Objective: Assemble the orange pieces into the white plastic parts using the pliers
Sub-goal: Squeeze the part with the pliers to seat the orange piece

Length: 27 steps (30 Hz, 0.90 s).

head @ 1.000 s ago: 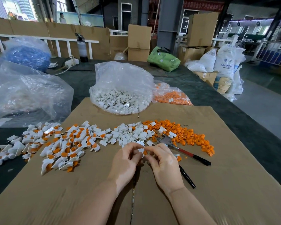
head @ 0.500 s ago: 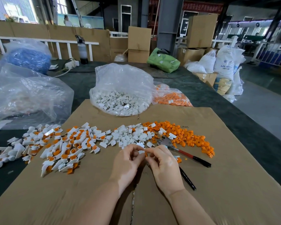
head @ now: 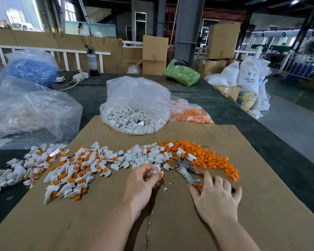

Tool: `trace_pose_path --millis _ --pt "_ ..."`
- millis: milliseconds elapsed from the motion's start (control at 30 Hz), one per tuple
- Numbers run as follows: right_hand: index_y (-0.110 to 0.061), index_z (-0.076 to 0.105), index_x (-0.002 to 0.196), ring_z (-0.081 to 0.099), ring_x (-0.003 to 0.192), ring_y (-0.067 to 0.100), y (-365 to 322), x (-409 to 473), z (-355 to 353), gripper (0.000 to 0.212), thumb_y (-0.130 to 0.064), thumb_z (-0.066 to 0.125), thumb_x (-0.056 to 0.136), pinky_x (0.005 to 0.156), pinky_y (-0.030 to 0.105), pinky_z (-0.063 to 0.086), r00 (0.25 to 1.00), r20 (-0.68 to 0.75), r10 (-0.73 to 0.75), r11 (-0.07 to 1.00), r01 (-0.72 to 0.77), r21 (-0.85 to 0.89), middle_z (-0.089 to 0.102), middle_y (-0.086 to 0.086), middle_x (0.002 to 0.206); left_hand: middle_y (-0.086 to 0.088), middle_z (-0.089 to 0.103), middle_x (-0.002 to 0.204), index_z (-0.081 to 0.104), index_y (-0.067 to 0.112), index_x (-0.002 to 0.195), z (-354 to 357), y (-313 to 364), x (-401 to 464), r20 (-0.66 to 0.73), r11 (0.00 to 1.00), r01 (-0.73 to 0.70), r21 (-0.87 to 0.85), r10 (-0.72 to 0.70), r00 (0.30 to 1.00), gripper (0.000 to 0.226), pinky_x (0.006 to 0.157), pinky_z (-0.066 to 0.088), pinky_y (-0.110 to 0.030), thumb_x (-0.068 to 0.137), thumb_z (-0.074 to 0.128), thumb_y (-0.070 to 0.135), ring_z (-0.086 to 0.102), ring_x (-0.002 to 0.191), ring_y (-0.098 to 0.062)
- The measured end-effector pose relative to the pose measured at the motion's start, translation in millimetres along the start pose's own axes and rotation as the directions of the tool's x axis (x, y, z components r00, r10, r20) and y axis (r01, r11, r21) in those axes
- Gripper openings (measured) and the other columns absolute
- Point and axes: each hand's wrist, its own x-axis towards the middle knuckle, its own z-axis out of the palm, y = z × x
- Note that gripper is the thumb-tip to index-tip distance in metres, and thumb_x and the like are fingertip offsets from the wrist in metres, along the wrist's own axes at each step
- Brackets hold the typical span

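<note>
The two hands are not working close together any more, the way they were a moment ago. The right hand (head: pixel 216 192) is moving away to the right and is coming down on the pliers (head: pixel 186 172), which are lying on the cardboard (head: pixel 261 205) that covers the table (head: pixel 234 109). Its fingers are spread out and nearly straight over the handles, so it is touching the tool but is not gripping it yet. The left hand (head: pixel 143 180) is staying where it was, and its fingertips are pinching a white part (head: pixel 157 171) with an orange piece (head: pixel 160 174) at its end. I think the piece is only sitting loosely in the part, and the person is reaching for the pliers to squeeze it in tight. Just beyond the hands, loose white parts (head: pixel 143 157) and loose orange pieces (head: pixel 207 160) are waiting in a long row. To the left, a pile of finished parts (head: pixel 76 169) is lying on the cardboard, white with orange inside. Many loose ones are still lying there, so I think the job is far from done.
</note>
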Motion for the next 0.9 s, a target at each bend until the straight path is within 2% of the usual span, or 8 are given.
trace_pose_path --millis 100,167,300,400,467,633,733,900 --pt "-0.025 0.022 0.145 0.035 0.126 0.021 1.7 1.1 -3.5 0.066 -0.064 0.022 0.092 0.109 0.042 0.023 0.994 -0.034 -0.100 0.992 0.096 -0.087 0.038 0.000 0.137 -0.010 0.061 0.076 0.063 0.021 0.091 -0.5 2.2 0.6 -0.017 1.000 0.012 0.006 -0.012 1.000 0.012 0.055 0.045 -0.007 0.088 0.062 0.010 0.058 0.056 0.002" --pt "-0.024 0.033 0.137 0.039 0.116 0.020 0.4 3.0 -7.7 0.057 -0.060 0.024 0.094 0.098 0.033 0.034 0.988 -0.050 -0.147 0.984 0.142 -0.105 0.042 0.001 0.127 -0.009 0.062 0.076 0.063 0.022 0.092 -1.0 3.3 0.6 -0.027 1.000 0.021 -0.001 -0.021 0.999 0.012 0.054 0.043 -0.006 0.088 0.062 0.010 0.059 0.056 0.003" --pt "-0.023 0.043 0.123 0.043 0.108 0.019 -6.8 3.0 -22.0 0.046 -0.056 0.027 0.095 0.086 0.030 0.037 0.982 -0.049 -0.181 0.982 0.178 -0.066 0.046 -0.002 0.118 -0.009 0.058 0.071 0.064 0.015 0.096 -0.5 6.2 4.0 -0.048 0.995 0.067 -0.078 -0.070 0.996 0.012 0.055 0.046 -0.010 0.087 0.063 0.008 0.057 0.054 -0.001" --pt "-0.021 0.046 0.112 0.047 0.105 0.019 -13.8 2.8 -35.2 0.040 -0.053 0.028 0.096 0.085 0.029 0.040 0.964 -0.007 -0.267 0.958 0.266 0.105 0.049 -0.001 0.112 -0.006 0.058 0.062 0.062 0.006 0.100 1.1 12.5 6.7 -0.038 0.958 0.149 -0.247 -0.164 0.986 0.014 0.050 0.047 -0.019 0.087 0.063 0.002 0.056 0.050 -0.008" --pt "-0.017 0.049 0.101 0.051 0.097 0.020 -19.4 3.7 -45.3 0.038 -0.050 0.031 0.097 0.080 0.029 0.041 0.940 0.098 -0.327 0.913 0.288 0.290 0.052 0.000 0.102 -0.008 0.058 0.064 0.060 0.003 0.101 0.7 18.1 7.2 -0.022 0.919 0.189 -0.347 -0.209 0.978 0.014 0.047 0.048 -0.020 0.087 0.061 0.000 0.053 0.047 -0.010" --pt "-0.013 0.048 0.077 0.045 0.064 0.015 -28.9 2.7 -64.2 0.042 -0.048 0.036 0.097 0.060 0.029 0.033 0.835 0.334 -0.437 0.786 0.174 0.594 0.046 -0.001 0.072 -0.011 0.059 0.066 0.058 -0.001 0.102 -4.3 24.8 7.5 0.019 0.853 0.253 -0.456 -0.275 0.961 0.013 0.052 0.049 -0.027 0.089 0.057 -0.002 0.053 0.050 -0.015" --pt "-0.015 0.042 0.072 0.037 0.055 0.015 -29.9 2.6 -70.9 0.042 -0.048 0.035 0.097 0.059 0.030 0.029 0.796 0.376 -0.474 0.745 0.135 0.653 0.041 0.001 0.066 -0.012 0.059 0.066 0.058 -0.001 0.101 -7.1 27.3 7.6 0.008 0.853 0.247 -0.461 -0.274 0.962 0.012 0.047 0.048 -0.023 0.089 0.057 -0.003 0.053 0.050 -0.015" --pt "-0.018 0.046 0.067 0.041 0.053 0.011 -31.1 1.4 -77.3 0.042 -0.050 0.040 0.094 0.059 0.028 0.031 0.763 0.428 -0.485 0.739 0.096 0.666 0.047 -0.004 0.063 -0.013 0.057 0.066 0.059 0.001 0.097 -7.3 32.2 9.2 -0.028 0.847 0.254 -0.467 -0.301 0.953 0.010 0.041 0.048 -0.017 0.090 0.054 -0.005 0.051 0.041 -0.010"
